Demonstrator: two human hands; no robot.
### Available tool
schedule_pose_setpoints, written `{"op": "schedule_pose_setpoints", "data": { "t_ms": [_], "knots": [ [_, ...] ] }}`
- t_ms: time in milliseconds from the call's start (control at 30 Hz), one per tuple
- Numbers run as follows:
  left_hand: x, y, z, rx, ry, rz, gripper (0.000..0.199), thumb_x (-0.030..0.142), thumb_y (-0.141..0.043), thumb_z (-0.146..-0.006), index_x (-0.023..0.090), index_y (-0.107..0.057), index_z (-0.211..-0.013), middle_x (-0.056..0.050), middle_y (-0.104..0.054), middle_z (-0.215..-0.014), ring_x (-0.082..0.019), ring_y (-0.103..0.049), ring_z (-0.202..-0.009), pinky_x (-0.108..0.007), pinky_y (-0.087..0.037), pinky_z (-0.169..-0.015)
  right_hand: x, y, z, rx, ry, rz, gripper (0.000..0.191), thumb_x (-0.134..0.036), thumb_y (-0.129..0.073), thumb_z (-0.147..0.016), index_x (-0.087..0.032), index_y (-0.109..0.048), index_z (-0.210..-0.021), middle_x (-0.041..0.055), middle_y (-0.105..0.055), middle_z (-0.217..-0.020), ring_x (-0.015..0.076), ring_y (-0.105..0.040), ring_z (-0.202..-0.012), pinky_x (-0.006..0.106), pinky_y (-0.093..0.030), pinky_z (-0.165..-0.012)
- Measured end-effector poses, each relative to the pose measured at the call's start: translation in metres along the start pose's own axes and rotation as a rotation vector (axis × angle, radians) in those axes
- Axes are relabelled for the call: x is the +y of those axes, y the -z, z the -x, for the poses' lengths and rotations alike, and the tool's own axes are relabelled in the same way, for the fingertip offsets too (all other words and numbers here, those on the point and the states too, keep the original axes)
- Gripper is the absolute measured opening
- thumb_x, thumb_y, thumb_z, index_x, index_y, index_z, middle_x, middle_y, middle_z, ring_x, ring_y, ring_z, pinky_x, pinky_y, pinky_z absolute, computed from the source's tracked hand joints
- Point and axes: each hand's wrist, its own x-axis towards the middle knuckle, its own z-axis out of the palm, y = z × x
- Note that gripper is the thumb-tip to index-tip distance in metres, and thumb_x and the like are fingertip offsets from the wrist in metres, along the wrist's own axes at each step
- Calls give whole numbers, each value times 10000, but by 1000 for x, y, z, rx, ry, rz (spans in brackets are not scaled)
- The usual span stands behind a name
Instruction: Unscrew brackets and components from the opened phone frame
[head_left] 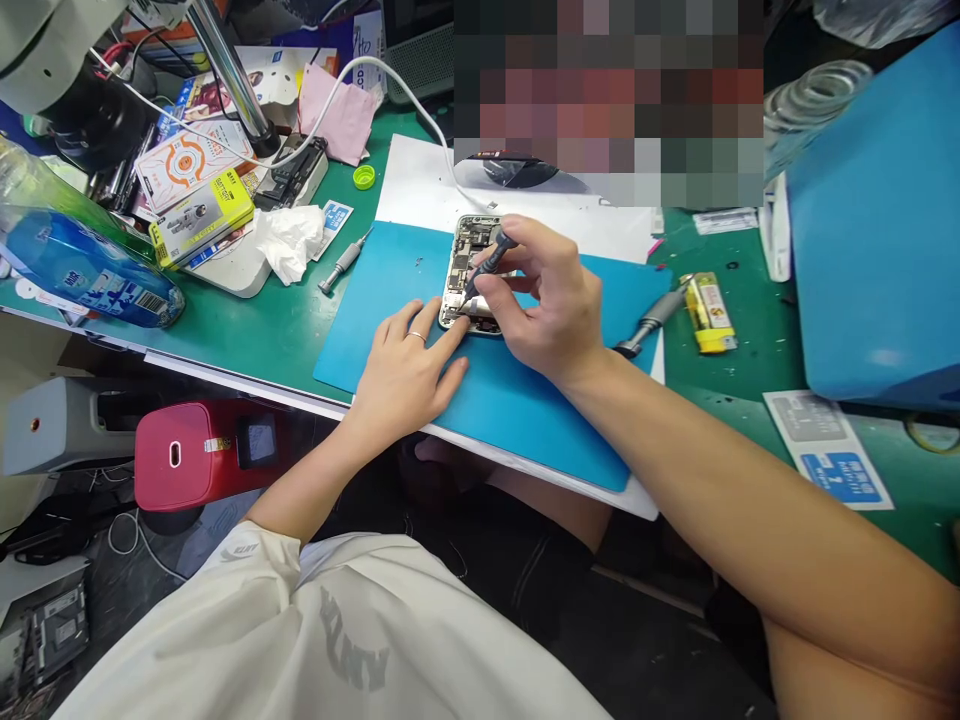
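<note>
An opened smartphone (469, 262) lies on the blue mat (390, 270) with its inner parts exposed. My right hand (551, 295) grips a dark precision screwdriver (489, 268), held tilted with its tip down at the phone's lower part. My left hand (412, 365) lies on the mat with fingers stretched out, and its fingertips touch the phone's lower left edge. A ring sits on one of its fingers. Part of the phone's right side is hidden behind my right hand.
Two more screwdrivers lie at the mat's left (345, 262) and right (651, 320). A yellow lighter-like item (709, 312) is farther right. A blue bottle (86, 265), a yellow box (202, 218) and crumpled tissue (291, 243) crowd the left. A white cable (409, 88) arches behind the phone.
</note>
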Motion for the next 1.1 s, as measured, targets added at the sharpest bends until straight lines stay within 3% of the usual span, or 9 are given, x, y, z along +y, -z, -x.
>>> {"op": "schedule_pose_setpoints", "data": {
  "t_ms": [333,600,1100],
  "knots": [
    [2,0,0,6,4,0,443,374,-483,-1019,165,-584,-1395,-200,-501,-1482,-367,-428,-1389,-498,-370,-1129,-1,1,0,-21,-6,-8,522,-299,-548,-986,-377,-364,-1469,27,-684,-1298,186,-729,-983,316,-677,-738],
    [2,0,0,-5,12,10,439,375,-475,-1022,173,-572,-1400,-198,-489,-1494,-357,-417,-1400,-509,-371,-1126,0,0,3,-51,-60,22,492,-365,-514,-994,-368,-360,-1462,44,-650,-1363,212,-730,-1020,379,-681,-790],
    [3,0,0,-3,4,-1,436,371,-472,-1025,170,-571,-1399,-197,-491,-1491,-358,-421,-1393,-509,-376,-1127,-2,0,1,-30,-98,7,478,-418,-536,-984,-399,-391,-1440,52,-706,-1215,240,-740,-966,411,-686,-689]
  ]
}}
